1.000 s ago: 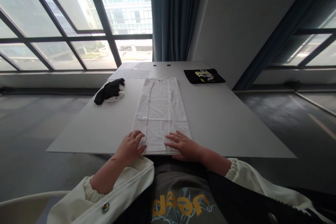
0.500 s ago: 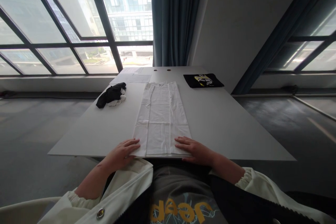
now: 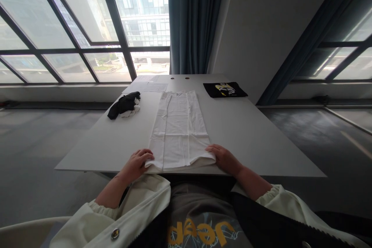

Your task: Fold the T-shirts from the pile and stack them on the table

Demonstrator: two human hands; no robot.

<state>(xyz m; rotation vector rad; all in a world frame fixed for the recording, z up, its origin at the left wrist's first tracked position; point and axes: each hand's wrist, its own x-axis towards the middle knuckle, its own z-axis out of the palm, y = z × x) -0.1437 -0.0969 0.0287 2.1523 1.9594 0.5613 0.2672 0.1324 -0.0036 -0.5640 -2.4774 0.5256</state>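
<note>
A white shirt [image 3: 176, 131] lies lengthwise on the white table [image 3: 247, 139], its two sides folded inward into a long strip. Its near end is at the table's front edge, where the hem is slightly raised at the corners. My left hand [image 3: 138, 161] is closed on the near left corner, the thumb hidden beneath the cloth. At the near right corner, my right hand [image 3: 225, 159] pinches the hem, with fingers on top.
A crumpled black and white cloth [image 3: 123, 105] lies on the left. Back right is a folded black garment [image 3: 225, 89] with a yellow and white print. Paper sheets [image 3: 151, 86] lie at the far left. Blue curtains [image 3: 196, 23] hang behind the table.
My hands lay flat on the near end of the shirt; now they grip its two near corners. My right hand shifted outward, and the hem has lifted a little from the table.
</note>
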